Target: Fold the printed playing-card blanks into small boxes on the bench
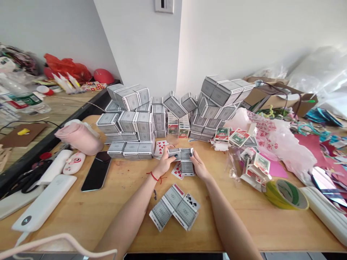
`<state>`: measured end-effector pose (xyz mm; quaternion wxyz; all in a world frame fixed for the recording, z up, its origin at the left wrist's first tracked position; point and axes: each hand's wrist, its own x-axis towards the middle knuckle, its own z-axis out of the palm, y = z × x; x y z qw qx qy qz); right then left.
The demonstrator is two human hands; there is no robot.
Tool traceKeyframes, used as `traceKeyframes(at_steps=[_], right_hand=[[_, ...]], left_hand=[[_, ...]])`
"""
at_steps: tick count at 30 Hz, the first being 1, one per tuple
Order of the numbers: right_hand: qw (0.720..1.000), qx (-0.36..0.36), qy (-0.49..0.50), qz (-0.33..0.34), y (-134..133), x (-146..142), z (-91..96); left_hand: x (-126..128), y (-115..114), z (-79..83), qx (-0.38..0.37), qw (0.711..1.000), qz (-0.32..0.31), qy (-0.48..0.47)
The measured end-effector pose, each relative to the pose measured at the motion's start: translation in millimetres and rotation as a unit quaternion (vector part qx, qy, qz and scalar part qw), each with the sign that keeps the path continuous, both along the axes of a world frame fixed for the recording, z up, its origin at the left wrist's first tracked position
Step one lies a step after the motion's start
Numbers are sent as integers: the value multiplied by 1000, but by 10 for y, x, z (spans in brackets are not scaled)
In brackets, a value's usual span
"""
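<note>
Grey-patterned folded playing cards (185,155) are clasped by the left hand (163,163) and right hand (200,167). Nearer lies a V-shaped grey card piece (175,202).

Red string bracelet (154,177), dark-painted nails (176,156)

Bare wood on the table (249,209) gives a lane between the right forearm (226,213) and the tape (287,195); a second lies between the left forearm (135,207) and the phone (96,171). Between the forearms, passage is obstructed by the near cards (173,207). Beyond the left hand (163,162) and right hand (198,164), the left stack (135,126), upright packs (179,124) and right stack (222,94) form a barrier before the wall (146,39). Far left is obstructed by the pouch (78,139) and power bank (45,202); right, by torn boxes (256,166) and the plastic bag (282,137). A cable (65,237) crosses the near left corner.
</note>
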<state>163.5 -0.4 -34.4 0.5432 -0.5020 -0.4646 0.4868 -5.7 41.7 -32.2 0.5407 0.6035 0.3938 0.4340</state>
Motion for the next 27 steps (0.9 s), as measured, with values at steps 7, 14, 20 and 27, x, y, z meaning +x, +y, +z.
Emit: traceKeyframes(at_steps=[7, 14, 20, 27], right_hand=[[987, -69, 132, 58, 8, -16, 42], [940, -70, 331, -48, 72, 202, 78], [916, -78, 385, -86, 104, 314, 40], [913, -98, 389, -72, 123, 292, -6]], left_hand=[[95, -66, 81, -1, 999, -24, -30], [64, -167, 110, 165, 978, -41, 121], [165, -305, 150, 324, 847, -61, 417], [188, -294, 87, 329, 815, -21, 477]])
